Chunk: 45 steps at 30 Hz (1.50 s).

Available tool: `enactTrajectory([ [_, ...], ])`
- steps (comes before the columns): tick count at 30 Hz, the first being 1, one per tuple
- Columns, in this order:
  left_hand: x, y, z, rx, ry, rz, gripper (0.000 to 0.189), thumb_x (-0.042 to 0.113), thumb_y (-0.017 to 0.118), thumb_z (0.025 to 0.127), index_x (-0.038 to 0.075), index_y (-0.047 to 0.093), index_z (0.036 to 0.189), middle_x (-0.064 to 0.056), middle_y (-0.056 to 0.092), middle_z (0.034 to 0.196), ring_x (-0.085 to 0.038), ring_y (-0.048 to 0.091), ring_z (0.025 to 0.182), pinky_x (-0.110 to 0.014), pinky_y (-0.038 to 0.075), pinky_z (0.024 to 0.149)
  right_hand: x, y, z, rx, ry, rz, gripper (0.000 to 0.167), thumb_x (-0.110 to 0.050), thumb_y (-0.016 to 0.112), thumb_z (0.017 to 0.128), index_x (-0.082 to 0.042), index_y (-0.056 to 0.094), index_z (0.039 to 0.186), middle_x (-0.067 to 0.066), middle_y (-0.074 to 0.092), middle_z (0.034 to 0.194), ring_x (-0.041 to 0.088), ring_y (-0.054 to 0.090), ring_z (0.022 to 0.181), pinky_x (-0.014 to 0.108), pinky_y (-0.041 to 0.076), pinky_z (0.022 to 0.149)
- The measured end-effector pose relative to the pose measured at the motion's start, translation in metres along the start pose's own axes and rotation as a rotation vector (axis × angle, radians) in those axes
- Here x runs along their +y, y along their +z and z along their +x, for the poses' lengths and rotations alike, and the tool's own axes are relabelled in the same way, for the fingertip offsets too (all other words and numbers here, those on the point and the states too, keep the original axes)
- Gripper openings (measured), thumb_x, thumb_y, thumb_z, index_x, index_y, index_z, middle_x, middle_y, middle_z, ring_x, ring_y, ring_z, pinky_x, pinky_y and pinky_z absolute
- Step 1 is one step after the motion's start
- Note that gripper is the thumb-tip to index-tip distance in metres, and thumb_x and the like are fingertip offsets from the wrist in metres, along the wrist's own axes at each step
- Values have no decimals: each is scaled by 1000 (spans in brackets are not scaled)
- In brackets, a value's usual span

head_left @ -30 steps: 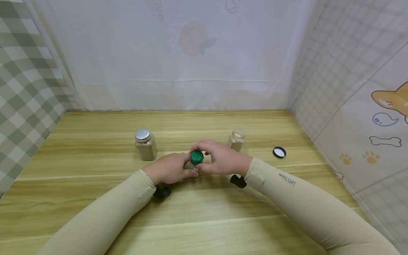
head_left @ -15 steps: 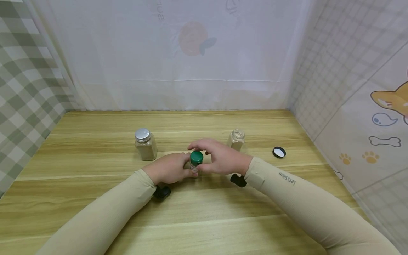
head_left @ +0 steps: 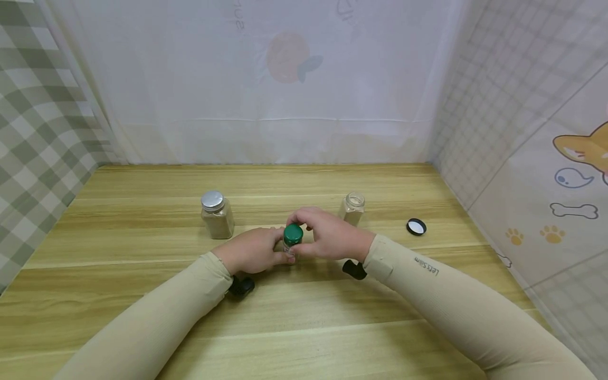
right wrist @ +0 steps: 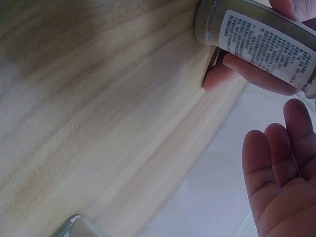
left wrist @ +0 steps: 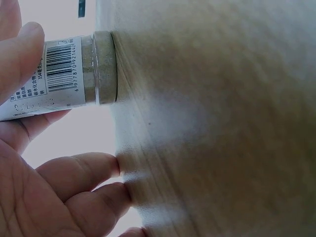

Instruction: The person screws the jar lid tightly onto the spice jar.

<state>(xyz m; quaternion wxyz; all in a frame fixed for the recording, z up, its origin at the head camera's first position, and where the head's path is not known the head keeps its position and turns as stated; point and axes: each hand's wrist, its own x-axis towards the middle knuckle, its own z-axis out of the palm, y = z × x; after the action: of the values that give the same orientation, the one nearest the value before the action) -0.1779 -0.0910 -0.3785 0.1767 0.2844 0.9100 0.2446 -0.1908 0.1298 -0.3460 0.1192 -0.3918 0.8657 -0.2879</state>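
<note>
A small spice jar (left wrist: 64,69) with a green cap (head_left: 293,234) stands upright on the wooden table, between both hands. My left hand (head_left: 254,251) grips its body with thumb and fingers. From the other side, the thumb and forefinger of my right hand (head_left: 328,235) pinch around the green cap. The left wrist view shows a barcode label and greenish-brown powder in the jar; its base meets the table. In the right wrist view the right hand's other fingers (right wrist: 281,158) are held away from the jar, and the cap is out of frame.
A square jar (head_left: 218,219) with a silver lid stands at the left. Behind my right hand is an uncapped glass jar (head_left: 351,211) of pale powder, partly hidden. A black lid (head_left: 416,227) lies inside-up at the right. A white curtain (head_left: 266,142) borders the table's far edge.
Half a second ago the right hand's fingers were spread looser around the green cap; now they have closed on it again. My left hand and the jar have stayed put.
</note>
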Motion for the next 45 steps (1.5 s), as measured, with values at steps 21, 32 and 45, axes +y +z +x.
enactTrajectory([
  [21,0,0,0,-12,-16,0,29,49,70,100,30,62,121,-1,69,123,-20,67,114,-48,52,105,0,1,0,-6,-7,16,34,-20,79,95,-12,62,123,3,66,125,20,61,123,47,50,111],
  [32,0,0,0,-12,-21,4,39,50,69,100,29,61,132,-2,69,131,-22,66,121,-48,51,108,0,-1,-1,-6,-56,-16,32,-16,76,95,-12,66,125,1,67,126,19,60,122,47,49,110],
  [45,0,-1,0,-12,-17,4,33,47,71,101,28,63,126,-2,69,132,-22,65,123,-48,50,110,1,-1,-2,0,-38,10,46,-19,79,94,-8,60,135,5,66,134,22,61,129,46,48,114],
])
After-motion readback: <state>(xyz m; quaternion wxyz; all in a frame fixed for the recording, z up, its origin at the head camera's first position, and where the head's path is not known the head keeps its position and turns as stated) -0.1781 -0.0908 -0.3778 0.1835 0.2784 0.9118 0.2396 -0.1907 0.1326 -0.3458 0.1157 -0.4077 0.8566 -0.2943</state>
